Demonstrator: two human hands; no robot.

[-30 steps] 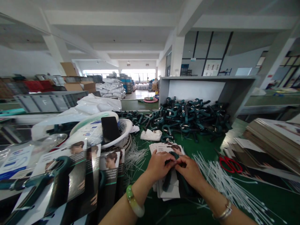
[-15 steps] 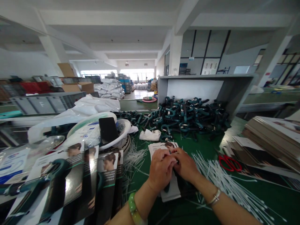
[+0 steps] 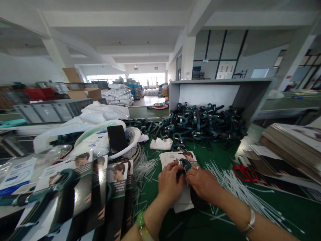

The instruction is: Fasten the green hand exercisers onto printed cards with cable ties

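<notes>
On a stack of printed cards (image 3: pixel 184 202) lies a dark green hand grip tool (image 3: pixel 185 164), its curved top and spring showing between my hands. My left hand (image 3: pixel 170 182) is closed round its left side. The fingers of my right hand (image 3: pixel 200 180) are pinched together at the tool's right side, with a bit of white tie showing below them. The lower handles are partly hidden by my hands. White cable ties (image 3: pixel 243 190) lie loose to the right, and more ties (image 3: pixel 144 169) lie to the left.
A heap of green grip tools (image 3: pixel 200 124) spills from a grey bin (image 3: pixel 259 100). Red scissors (image 3: pixel 245 172) and card stacks (image 3: pixel 288 150) are right. Left are carded grips (image 3: pixel 60 197) and a white basin (image 3: pixel 136 135) with a phone (image 3: pixel 117 139).
My hands have parted a little, uncovering the tool's curved top. My right hand has shifted right and slightly down; the left has moved slightly left.
</notes>
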